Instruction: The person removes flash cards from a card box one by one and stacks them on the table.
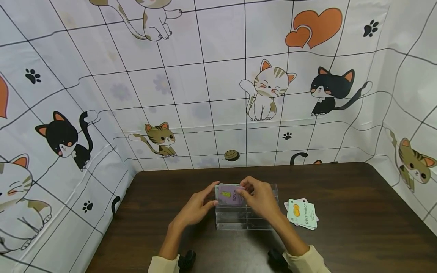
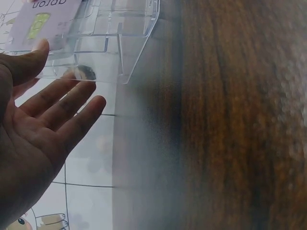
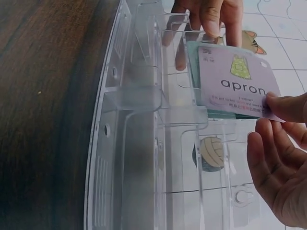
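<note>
Left hand (image 1: pixel 197 208): fingers straight and spread, fingertips touching the left edge of the apron card (image 1: pixel 229 195).
Apron card: upright at the far left end of the clear box (image 1: pixel 246 218).
Right hand (image 1: pixel 260 198): pinching the card's right edge.
Persimmon cards (image 1: pixel 302 213): lying on the table (image 1: pixel 358 227), right of the box.

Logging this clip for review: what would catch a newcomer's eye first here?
The cat-print cloth draped behind and beside the dark wooden table dominates. At the table's middle, the right hand pinches a lilac "apron" card at a clear plastic card holder, with the left hand touching the card's other edge. A small stack of cards, topped by a "persimmon" card, lies to the holder's right.
</note>
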A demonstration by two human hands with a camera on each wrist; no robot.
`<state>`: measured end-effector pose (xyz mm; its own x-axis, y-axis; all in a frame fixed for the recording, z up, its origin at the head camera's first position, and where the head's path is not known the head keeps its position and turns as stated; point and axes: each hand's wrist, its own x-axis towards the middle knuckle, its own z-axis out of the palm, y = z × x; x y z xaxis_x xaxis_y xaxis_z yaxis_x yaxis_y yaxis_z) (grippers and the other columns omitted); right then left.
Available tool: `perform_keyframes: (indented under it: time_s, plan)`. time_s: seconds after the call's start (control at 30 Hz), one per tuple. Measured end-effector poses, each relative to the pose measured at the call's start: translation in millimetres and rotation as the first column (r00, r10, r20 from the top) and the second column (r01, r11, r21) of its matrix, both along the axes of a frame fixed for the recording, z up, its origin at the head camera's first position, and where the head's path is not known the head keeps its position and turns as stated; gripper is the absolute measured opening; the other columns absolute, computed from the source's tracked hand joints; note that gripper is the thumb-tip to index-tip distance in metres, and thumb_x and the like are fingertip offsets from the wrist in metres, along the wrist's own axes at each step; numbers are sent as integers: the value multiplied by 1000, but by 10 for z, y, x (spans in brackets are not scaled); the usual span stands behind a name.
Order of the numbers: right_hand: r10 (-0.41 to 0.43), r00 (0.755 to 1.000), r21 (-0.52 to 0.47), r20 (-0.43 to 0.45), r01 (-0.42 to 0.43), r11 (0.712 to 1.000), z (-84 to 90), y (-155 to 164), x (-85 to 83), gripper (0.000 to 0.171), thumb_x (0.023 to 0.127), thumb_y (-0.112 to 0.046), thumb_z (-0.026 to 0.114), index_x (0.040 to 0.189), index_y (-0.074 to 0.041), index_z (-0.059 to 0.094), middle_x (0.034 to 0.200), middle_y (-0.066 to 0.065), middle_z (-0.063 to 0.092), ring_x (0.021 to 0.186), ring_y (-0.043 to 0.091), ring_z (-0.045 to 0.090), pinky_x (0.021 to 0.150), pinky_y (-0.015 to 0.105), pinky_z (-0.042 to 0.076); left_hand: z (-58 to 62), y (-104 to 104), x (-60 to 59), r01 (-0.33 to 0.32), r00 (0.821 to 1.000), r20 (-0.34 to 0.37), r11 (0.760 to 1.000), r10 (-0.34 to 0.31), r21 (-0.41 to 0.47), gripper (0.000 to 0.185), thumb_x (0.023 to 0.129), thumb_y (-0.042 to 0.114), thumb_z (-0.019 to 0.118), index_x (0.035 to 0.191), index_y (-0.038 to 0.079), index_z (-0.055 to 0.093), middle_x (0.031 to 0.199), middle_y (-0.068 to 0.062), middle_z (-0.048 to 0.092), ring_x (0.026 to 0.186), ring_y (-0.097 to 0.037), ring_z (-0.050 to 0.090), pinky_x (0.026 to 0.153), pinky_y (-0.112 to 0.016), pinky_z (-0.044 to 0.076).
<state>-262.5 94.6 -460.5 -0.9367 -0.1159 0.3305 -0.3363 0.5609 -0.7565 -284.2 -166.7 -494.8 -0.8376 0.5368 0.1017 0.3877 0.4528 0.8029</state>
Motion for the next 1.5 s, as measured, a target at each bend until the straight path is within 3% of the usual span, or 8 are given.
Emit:
perform_keyframes:
  time_s: [0.23, 0.37, 0.63, 0.8, 1.07, 1.5]
  plan:
    - [35, 999, -29, 17, -34, 999, 26, 53, -1, 7, 100, -11, 77, 106, -9, 76, 93, 5, 79, 83, 14, 72, 72, 27, 58, 2, 0, 6, -3, 1000, -4, 1000, 3, 0, 70, 109, 15, 63, 171, 15, 30, 159, -18, 56, 141, -38, 63, 112, -57, 53]
    - [26, 1000, -34, 17, -25, 999, 56, 96, -12, 7, 100, -11, 77, 107, -11, 77, 95, 5, 80, 86, 15, 74, 77, 30, 61, 10, 4, 9, -14, 1000, -7, 1000, 14, -11, 70, 109, 16, 63, 171, 19, 31, 159, -18, 56, 141, -38, 62, 112, -57, 53]
    - [46, 995, -136, 90, -34, 990, 132, 176, -3, 8, 101, -10, 75, 109, -8, 76, 98, 11, 79, 83, 17, 76, 67, 25, 58, 25, 11, 9, -21, 1000, -6, 1000, 21, -8, 70, 109, 14, 63, 170, 20, 31, 159, -17, 57, 142, -36, 62, 112, -56, 53]
    - [87, 986, -204, 146, -56, 977, 145, 225, 12, 11, 103, -10, 72, 114, -6, 74, 103, 14, 77, 88, 22, 78, 75, 35, 66, 23, 15, 12, -23, 1000, -10, 1000, 23, -7, 70, 109, 13, 64, 170, 20, 32, 158, -16, 58, 141, -36, 63, 111, -55, 54]
    - [155, 972, -281, 179, -101, 954, 168, 364, 42, 15, 105, -7, 69, 118, 0, 72, 108, 21, 74, 94, 27, 80, 79, 44, 68, 15, 5, 25, -27, 1000, -12, 1000, 27, -8, 70, 108, 14, 64, 170, 22, 32, 156, -16, 59, 139, -36, 64, 111, -55, 54]
    - [168, 959, -299, 229, -95, 950, 204, 640, 47, 23, 106, -7, 67, 124, 7, 70, 114, 27, 76, 94, 27, 80, 79, 39, 68, 28, 7, 28, -37, 999, -17, 999, 36, -34, 71, 109, 17, 64, 171, 25, 31, 160, -14, 57, 143, -35, 61, 112, -58, 53]
